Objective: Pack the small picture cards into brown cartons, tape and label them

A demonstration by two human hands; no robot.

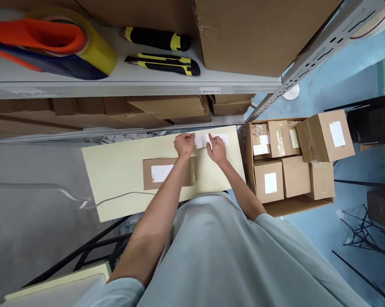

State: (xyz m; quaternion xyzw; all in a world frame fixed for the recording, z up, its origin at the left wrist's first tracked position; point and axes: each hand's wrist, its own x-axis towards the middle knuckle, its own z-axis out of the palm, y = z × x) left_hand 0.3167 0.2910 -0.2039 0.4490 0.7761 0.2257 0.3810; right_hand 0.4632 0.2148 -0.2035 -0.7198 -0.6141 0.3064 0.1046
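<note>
A white strip of labels (202,139) lies near the far edge of the pale yellow table (122,170). My left hand (184,145) is closed in a pinch at the strip's left end; the fingertips partly hide what they grip. On the strip's right half rests my right hand (217,150), index finger stretched out and thumb apart from it. Nearer to me, a small cardboard box (150,175) with a white label (161,172) sits on the table, partly covered by my left forearm.
To the right, a large open carton (250,170) holds several smaller boxes, one (320,136) tilted on top. Above the table, a metal shelf (147,87) bears an orange-handled tape dispenser (52,38), two yellow-and-black utility knives (167,65) and cartons. A grey cable (116,198) crosses the table's left end.
</note>
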